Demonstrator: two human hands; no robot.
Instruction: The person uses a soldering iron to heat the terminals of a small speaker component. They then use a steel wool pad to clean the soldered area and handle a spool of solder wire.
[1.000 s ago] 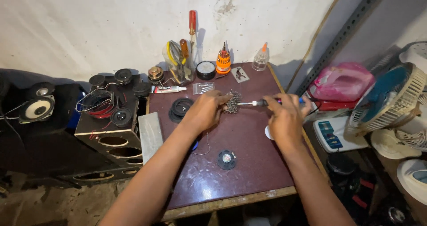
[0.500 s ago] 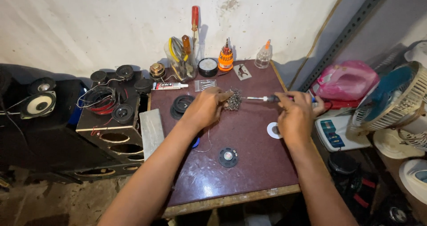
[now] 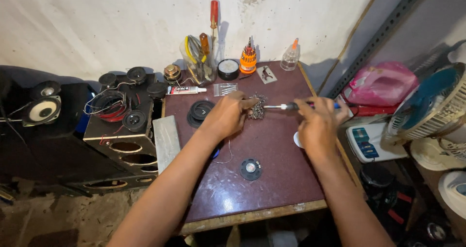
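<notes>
Both hands meet at a wire pad, tool tip to its edge

A speaker box stands off the left edge, leaving the counter for small parts. The left hand has its fingers clenched on a wire pad, pinning it down at mid-counter. The right hand grasps an iron by the handle, tip level against the pad. A small speaker lies nearer, out of the way

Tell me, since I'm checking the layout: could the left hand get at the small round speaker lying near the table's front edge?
Probably yes. The small round speaker lies in the open just behind the left hand, with only a thin wire lying between them.
</notes>
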